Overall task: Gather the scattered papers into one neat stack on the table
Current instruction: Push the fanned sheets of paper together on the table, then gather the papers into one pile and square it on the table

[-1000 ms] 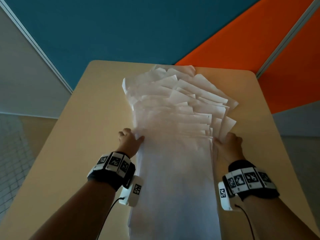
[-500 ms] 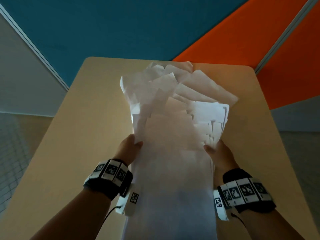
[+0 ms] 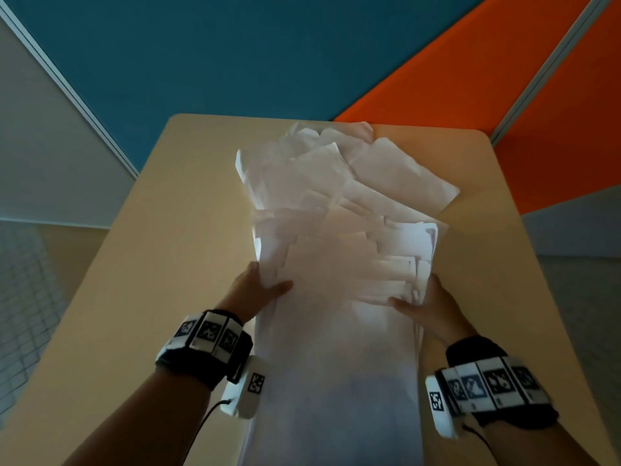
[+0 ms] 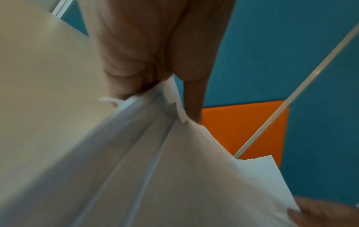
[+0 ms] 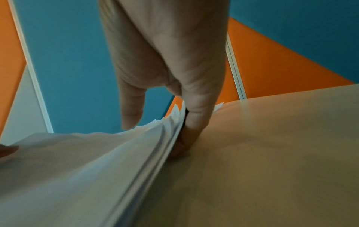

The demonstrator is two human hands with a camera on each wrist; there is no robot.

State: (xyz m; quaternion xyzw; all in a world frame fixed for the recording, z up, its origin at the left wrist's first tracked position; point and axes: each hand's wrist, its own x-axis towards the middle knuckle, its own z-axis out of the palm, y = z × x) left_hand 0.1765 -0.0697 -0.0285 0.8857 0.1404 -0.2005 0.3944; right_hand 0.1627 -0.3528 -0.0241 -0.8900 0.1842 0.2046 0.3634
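Note:
A long fan of white papers [image 3: 339, 250] runs down the middle of the tan table [image 3: 161, 264], its far sheets staggered and uneven. My left hand [image 3: 258, 290] grips the pile's left edge, thumb on top and fingers underneath. My right hand [image 3: 423, 306] grips the right edge the same way. The left wrist view shows the sheets [image 4: 155, 169] bunched and lifted where my left hand [image 4: 155, 86] pinches them. In the right wrist view the paper edge [image 5: 136, 161] rises off the table, with my right hand [image 5: 174, 119] holding it, thumb above and fingers below.
Bare table surface lies on both sides of the pile, wider on the left [image 3: 127, 331] than on the right [image 3: 487, 280]. Blue [image 3: 252, 55] and orange [image 3: 470, 95] partition panels stand beyond the far table edge. Tiled floor [image 3: 23, 297] shows at the left.
Both hands went from pressing at the pile's sides to gripping its edges, thumbs on top. They moved inward and the near sheets lifted; the fanned far sheets have drawn closer together.

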